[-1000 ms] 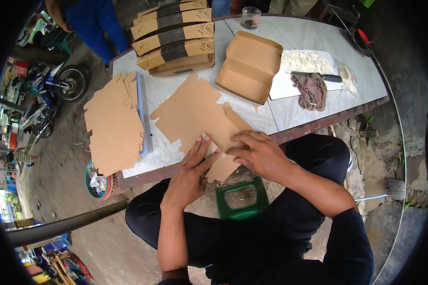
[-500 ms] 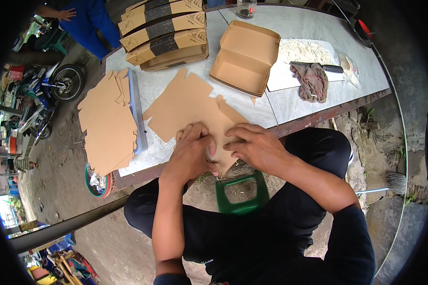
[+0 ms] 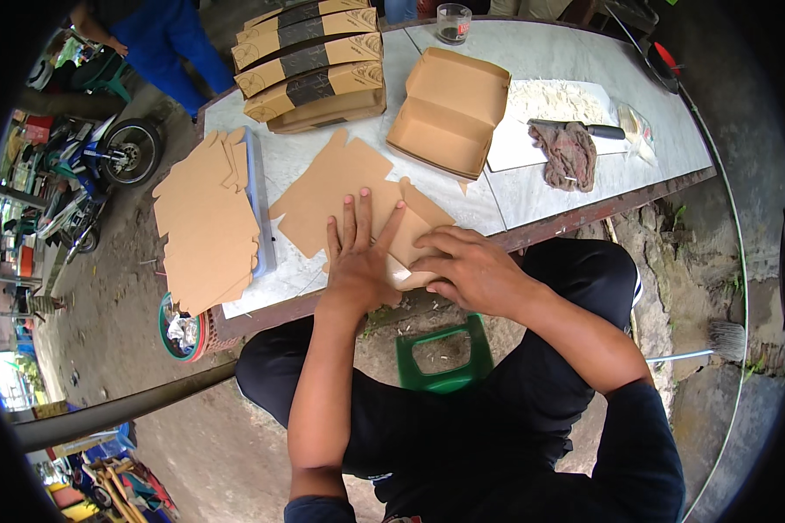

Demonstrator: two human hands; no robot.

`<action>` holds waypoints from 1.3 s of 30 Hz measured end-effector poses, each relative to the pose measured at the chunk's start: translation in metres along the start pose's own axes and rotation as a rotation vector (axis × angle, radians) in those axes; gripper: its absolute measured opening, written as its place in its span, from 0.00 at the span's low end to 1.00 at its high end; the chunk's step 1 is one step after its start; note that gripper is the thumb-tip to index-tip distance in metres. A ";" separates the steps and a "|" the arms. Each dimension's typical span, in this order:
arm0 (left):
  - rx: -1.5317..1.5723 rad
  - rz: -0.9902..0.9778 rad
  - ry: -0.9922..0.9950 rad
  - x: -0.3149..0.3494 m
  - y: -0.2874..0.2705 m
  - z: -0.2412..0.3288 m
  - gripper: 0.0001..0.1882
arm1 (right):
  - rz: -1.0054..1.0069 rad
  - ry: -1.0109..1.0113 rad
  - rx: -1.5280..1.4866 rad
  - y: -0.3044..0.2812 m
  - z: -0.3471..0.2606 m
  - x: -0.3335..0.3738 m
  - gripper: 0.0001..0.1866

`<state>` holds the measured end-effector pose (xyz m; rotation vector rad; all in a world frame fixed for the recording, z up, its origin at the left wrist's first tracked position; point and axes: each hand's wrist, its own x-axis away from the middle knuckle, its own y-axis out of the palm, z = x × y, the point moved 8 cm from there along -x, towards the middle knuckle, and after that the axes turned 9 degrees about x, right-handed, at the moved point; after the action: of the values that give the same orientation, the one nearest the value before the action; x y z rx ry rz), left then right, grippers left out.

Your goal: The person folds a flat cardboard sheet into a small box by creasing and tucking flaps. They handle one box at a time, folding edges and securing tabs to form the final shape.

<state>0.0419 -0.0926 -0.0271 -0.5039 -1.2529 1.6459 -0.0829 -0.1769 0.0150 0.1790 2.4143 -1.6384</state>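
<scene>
A flat brown cardboard box blank (image 3: 323, 200) lies at the near edge of the table, with a flap folded up on its right side. My left hand (image 3: 360, 261) is open, fingers spread and pressed flat on the blank. My right hand (image 3: 471, 268) grips the folded part at its near right corner with curled fingers. Left of the blank is a stack of flat box blanks (image 3: 205, 222) on a bluish plastic container (image 3: 262, 205). An open, folded cardboard box (image 3: 459, 80) stands beyond my hands.
Several folded boxes (image 3: 310, 85) are stacked at the far left. To the right, a white board (image 3: 510, 152) carries pale shreds, a knife (image 3: 604, 132) and a brown cloth (image 3: 567, 157). A glass (image 3: 453, 24) stands at the back. Below are a green stool (image 3: 445, 376) and a bin (image 3: 164, 336).
My left hand has gone from curled fingers at the near edge to a flat, spread palm on the blank. My right hand stays at the fold. The view has shifted slightly.
</scene>
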 end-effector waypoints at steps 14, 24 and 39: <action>0.362 0.307 0.026 0.061 -0.025 -0.023 0.60 | 0.127 0.200 0.100 0.013 0.043 -0.021 0.17; 0.068 0.440 -0.071 0.038 0.011 -0.019 0.56 | 0.048 0.189 0.182 0.008 0.037 -0.031 0.20; 0.375 0.597 -0.140 0.076 -0.033 -0.042 0.33 | 0.171 0.611 -0.058 -0.029 0.050 -0.023 0.21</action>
<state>0.0557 -0.0060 0.0026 -0.5661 -0.8959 2.3932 -0.0612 -0.2337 0.0289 0.9741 2.7534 -1.6006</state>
